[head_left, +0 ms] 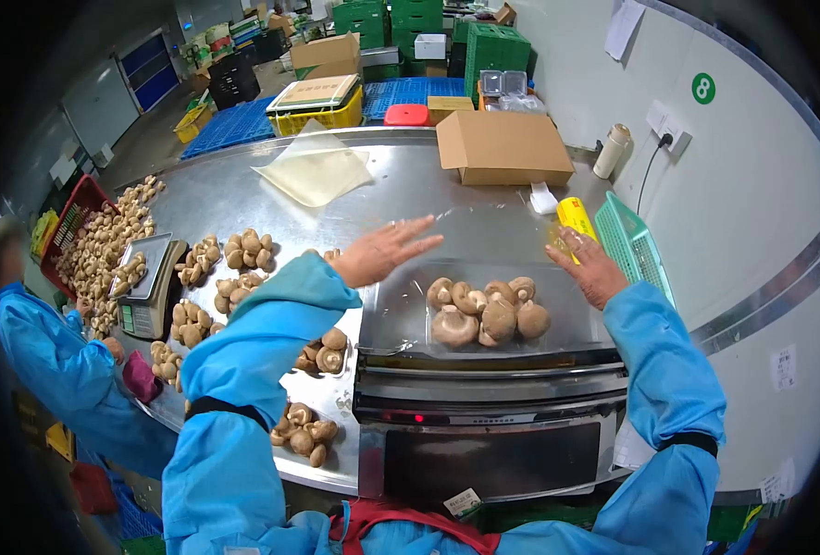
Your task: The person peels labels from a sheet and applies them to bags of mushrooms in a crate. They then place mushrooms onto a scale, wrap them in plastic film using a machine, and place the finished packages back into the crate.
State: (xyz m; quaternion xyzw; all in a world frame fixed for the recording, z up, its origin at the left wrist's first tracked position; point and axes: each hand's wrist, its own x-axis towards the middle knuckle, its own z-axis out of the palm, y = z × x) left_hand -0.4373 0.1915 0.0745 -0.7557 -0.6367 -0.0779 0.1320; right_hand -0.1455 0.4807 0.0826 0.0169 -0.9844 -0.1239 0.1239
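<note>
My left hand is held above the back left of the wrapping machine, fingers stretched out and apart. On the other side my right hand is raised near the yellow film roll, its fingers spread, with clear film close to the fingertips. Between and below the hands, a group of brown mushrooms lies on the machine's top under what looks like clear film. Whether a tray holds them is hard to make out.
Mushroom portions stand left of the machine. Farther left are a scale, a mushroom heap and a co-worker in blue. Behind are a cardboard box and film sheets; a green basket is at right.
</note>
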